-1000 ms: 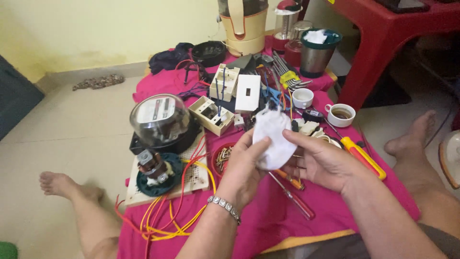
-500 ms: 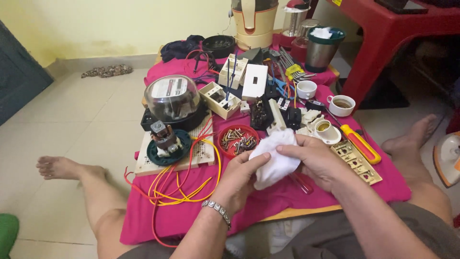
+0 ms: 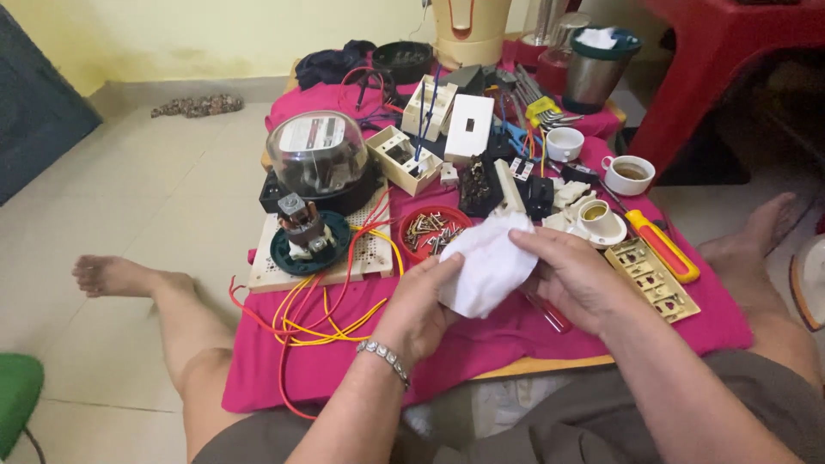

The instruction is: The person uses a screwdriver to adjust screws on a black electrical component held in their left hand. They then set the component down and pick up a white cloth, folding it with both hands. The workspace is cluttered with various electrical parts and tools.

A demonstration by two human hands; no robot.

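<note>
White cloth [image 3: 487,262], crumpled, held between both hands above the near edge of a low table [image 3: 524,368] draped in a pink cover [image 3: 481,339]. Left hand [image 3: 423,302], a metal bracelet [image 3: 384,357] at its wrist, closes its grip on the cloth from below and the left; right hand [image 3: 574,277] closes its grip on the cloth's right side, thumb on top. Just beyond the cloth: a red bowl [image 3: 432,232] of screws. Under the right hand, on the cover: a red-handled screwdriver [image 3: 552,314], partly hidden. Right of the hands: a brass switch plate [image 3: 651,279], a yellow-and-red screwdriver [image 3: 662,245] and a white lamp holder [image 3: 596,221]. Left of the bowl: a motor [image 3: 305,234] on a perforated board [image 3: 365,253], with red and yellow wires [image 3: 305,314] trailing over the cover's edge. Farther back: a domed meter [image 3: 320,159], white switch boxes [image 3: 447,120], a cup [image 3: 627,174] of tea and a steel container [image 3: 595,73]. The person's bare legs lie on the tiled floor [image 3: 129,198] either side of the table.
</note>
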